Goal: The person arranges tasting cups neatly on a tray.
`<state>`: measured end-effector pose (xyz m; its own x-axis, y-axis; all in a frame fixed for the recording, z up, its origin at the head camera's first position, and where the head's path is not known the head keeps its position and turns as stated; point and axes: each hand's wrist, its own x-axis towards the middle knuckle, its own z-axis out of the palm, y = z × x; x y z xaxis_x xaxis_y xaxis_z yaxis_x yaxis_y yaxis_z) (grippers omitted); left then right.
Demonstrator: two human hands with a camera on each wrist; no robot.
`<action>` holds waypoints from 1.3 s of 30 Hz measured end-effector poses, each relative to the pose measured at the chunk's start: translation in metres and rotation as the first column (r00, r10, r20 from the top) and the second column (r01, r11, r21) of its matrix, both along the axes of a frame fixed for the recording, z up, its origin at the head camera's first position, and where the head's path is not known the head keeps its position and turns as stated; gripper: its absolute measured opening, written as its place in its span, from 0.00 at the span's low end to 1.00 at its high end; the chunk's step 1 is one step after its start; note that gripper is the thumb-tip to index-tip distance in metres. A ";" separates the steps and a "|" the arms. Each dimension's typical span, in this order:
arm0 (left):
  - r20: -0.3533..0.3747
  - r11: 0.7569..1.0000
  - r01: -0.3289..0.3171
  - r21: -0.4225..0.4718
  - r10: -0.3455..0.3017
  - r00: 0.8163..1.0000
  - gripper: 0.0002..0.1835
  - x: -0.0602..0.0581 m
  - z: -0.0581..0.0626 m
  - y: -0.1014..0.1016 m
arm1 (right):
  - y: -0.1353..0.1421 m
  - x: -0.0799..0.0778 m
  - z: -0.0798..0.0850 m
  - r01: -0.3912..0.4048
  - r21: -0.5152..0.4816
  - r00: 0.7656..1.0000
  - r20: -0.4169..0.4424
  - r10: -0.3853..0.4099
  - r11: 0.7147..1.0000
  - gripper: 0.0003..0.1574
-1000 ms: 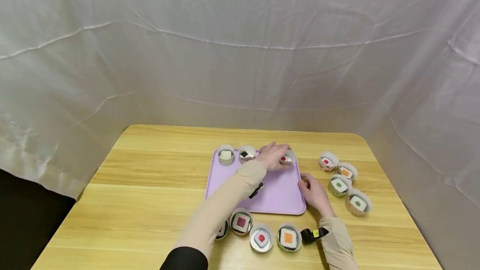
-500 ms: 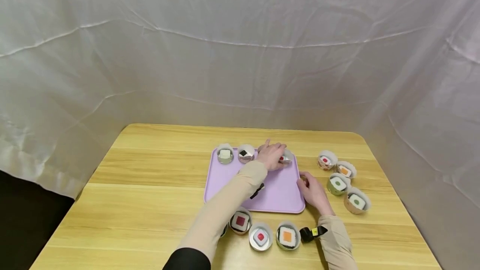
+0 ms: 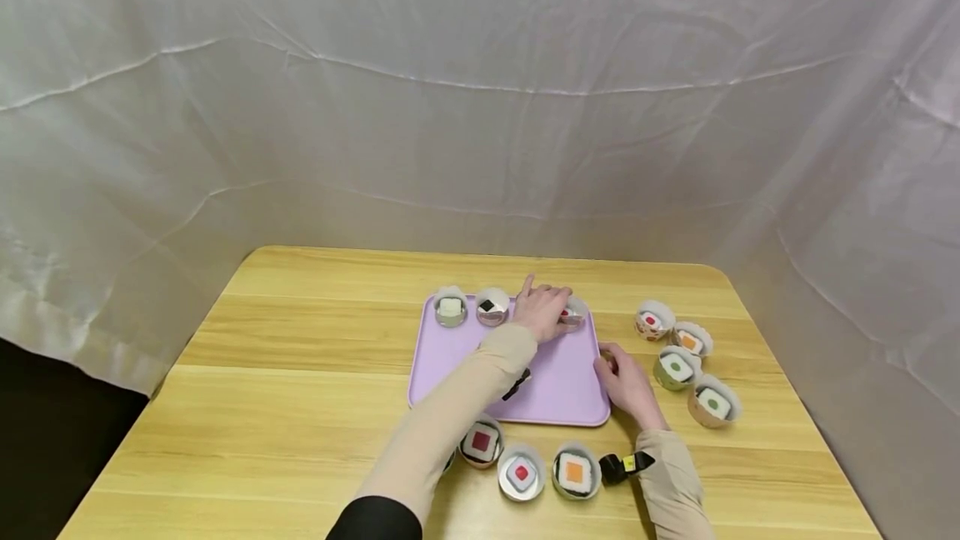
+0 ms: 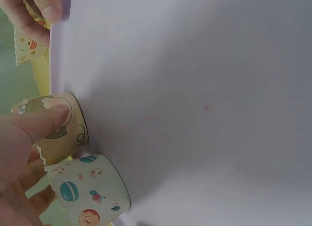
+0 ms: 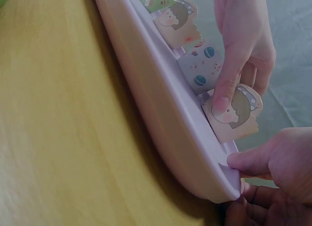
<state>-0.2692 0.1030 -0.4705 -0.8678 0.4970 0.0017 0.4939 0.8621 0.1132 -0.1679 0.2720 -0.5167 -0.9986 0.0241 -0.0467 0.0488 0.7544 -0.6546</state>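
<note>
My left hand [image 3: 542,312] pinches a paper baking cup [image 4: 70,140] at the far right corner of the lilac tray [image 3: 558,382]. Its thumb lies on the cup's printed girl face, and a red-dotted white piece shows inside in the head view. A neighbouring cup with blue ball prints [image 4: 90,189] stands close beside it, mostly behind my hand in the head view. My right hand [image 3: 630,382] grips the tray's right rim, thumb on top and fingers underneath in the right wrist view. Farther left along the tray's back edge stand a cup with a black-marked piece [image 3: 492,307] and a green cup [image 3: 451,307].
Right of the tray several filled cups cluster, among them a green one [image 3: 677,368] and a brown one [image 3: 714,402]. Along the near side stand cups with a dark red square [image 3: 481,442], a red dot [image 3: 521,472] and an orange square [image 3: 576,472]. A pale curtain [image 3: 480,123] hangs behind the table.
My left hand has shifted slightly left and turned a little, one finger now pointing farther up. It keeps hold of the cup. My right hand stays on the tray's rim.
</note>
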 end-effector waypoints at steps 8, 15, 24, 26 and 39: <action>-0.010 0.999 -0.039 -0.022 0.039 0.999 0.36 0.002 0.000 0.003 | 0.000 0.000 0.000 0.001 0.003 1.000 0.003 -0.001 1.000 0.26; 0.033 1.000 -0.025 0.004 0.025 0.999 0.39 0.002 0.000 -0.001 | 0.000 0.000 -0.001 0.008 0.007 1.000 0.010 -0.008 1.000 0.26; 0.082 0.995 0.035 0.094 -0.043 0.996 0.40 0.007 0.011 -0.012 | 0.000 0.000 -0.002 0.007 0.008 1.000 0.009 -0.007 1.000 0.26; 0.087 0.992 0.052 0.115 -0.062 0.994 0.40 0.008 0.013 -0.015 | 0.000 0.000 -0.002 0.006 0.009 1.000 0.008 -0.006 1.000 0.26; 0.126 0.972 0.093 0.218 -0.123 0.984 0.44 0.013 0.022 -0.038 | 0.001 0.000 -0.002 -0.008 -0.003 1.000 -0.018 0.008 1.000 0.25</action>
